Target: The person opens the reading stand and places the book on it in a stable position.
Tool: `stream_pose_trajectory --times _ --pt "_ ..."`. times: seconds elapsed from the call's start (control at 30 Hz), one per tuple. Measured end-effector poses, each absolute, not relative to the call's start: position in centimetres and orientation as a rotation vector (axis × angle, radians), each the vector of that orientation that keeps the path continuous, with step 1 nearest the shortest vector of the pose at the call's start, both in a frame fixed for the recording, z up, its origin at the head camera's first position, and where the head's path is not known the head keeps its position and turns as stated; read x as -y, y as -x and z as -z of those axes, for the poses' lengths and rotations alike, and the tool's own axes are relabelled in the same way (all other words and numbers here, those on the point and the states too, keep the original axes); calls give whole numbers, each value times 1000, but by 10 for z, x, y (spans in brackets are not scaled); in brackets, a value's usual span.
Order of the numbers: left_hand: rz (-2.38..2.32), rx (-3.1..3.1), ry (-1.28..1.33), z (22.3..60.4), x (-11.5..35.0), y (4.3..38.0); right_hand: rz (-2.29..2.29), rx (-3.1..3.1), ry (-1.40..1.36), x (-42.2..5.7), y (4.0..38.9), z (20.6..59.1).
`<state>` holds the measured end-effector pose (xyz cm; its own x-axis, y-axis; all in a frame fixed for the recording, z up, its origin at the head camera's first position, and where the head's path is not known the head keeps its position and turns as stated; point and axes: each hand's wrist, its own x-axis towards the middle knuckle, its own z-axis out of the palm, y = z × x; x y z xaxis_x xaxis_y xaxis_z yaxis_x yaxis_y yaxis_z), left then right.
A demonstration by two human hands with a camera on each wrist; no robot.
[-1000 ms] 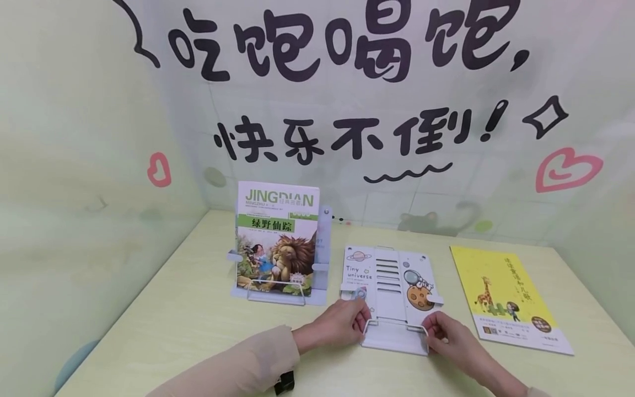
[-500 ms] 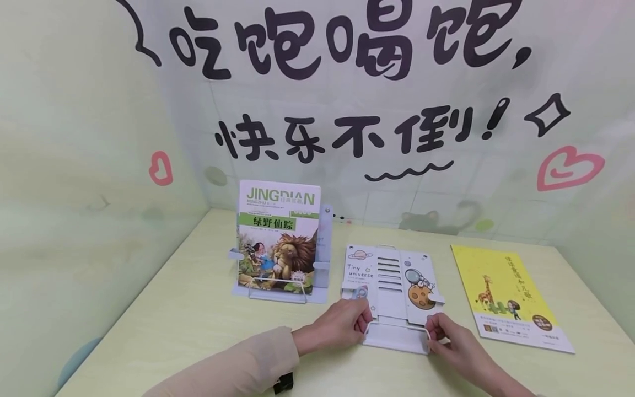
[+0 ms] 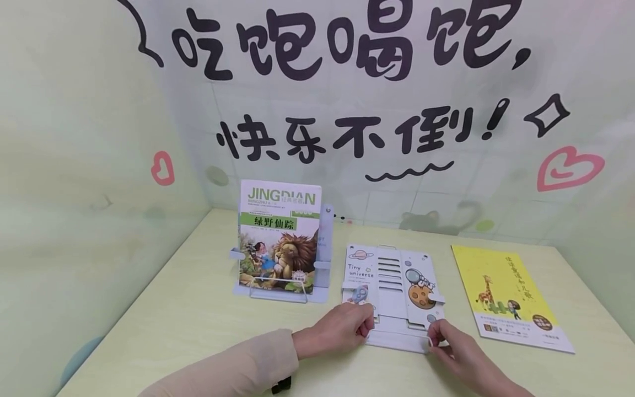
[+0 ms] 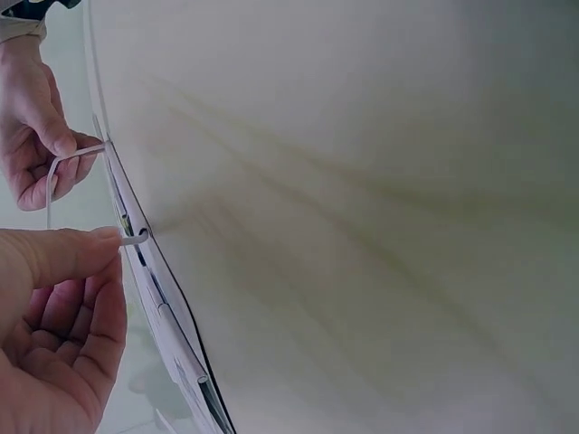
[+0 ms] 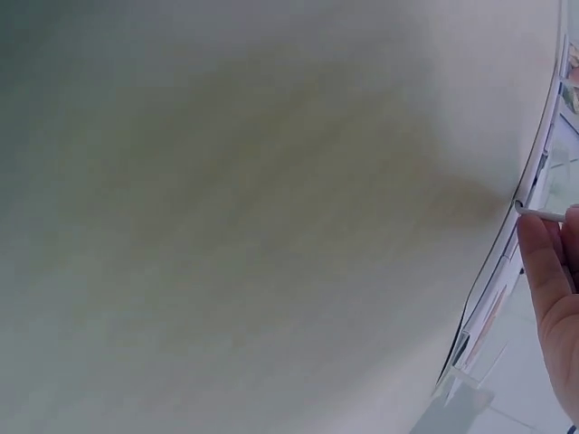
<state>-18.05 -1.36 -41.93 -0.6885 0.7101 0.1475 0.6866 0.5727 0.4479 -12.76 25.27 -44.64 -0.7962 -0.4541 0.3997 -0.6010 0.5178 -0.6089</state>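
- Both hands pinch: the left hand [image 3: 342,328] and the right hand [image 3: 458,350] each press thumb and curled fingers together on one end of a thin, white, U-shaped wire rail [image 4: 134,240].
- From that grip, a white, rectangular, flat-panelled book stand [image 3: 393,302], printed with a rocket and an astronaut, stretches away; the rail joins its near edge.
- Gripping the rail at both ends probably keeps it from twisting.
- Beneath the grip, the stand lies low on a pale yellow-green tabletop [image 3: 198,342], which seems to bear the weight, leaving the fingers only the wire.
- Beyond the left hand and to its left, a paper-covered book with a lion and a green title band [image 3: 279,237] leans upright on a pale blue, metal-looking stand [image 3: 324,242]; small side clips [image 3: 322,265] overlap its edges, presumably to hold it closed.
- Right of the right hand, a yellow-and-white giraffe-covered paper book [image 3: 511,298] lies flat, perhaps there to leave the hands room.
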Motion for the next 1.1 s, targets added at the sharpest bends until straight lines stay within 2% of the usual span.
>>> stream_pose_trajectory --times 0.17,0.3,0.4,0.57,0.67,1.1 --pt "-709 -2743 -1272 419 14 181 -1149 2526 -942 -254 127 446" --pt "-940 -2517 -1166 420 19 186 -1260 2556 -901 -259 130 445" --pt "-1230 -2382 -976 420 23 195 -1434 2630 -692 -266 136 435" --pt "-1662 -2465 -653 418 24 216 -1706 2594 -160 -281 159 411" --pt "-1817 -2504 -540 423 21 224 -1711 2564 15 -286 172 409" --pt "-1655 -2662 -202 433 -4 234 -1572 2761 184 -289 209 423"
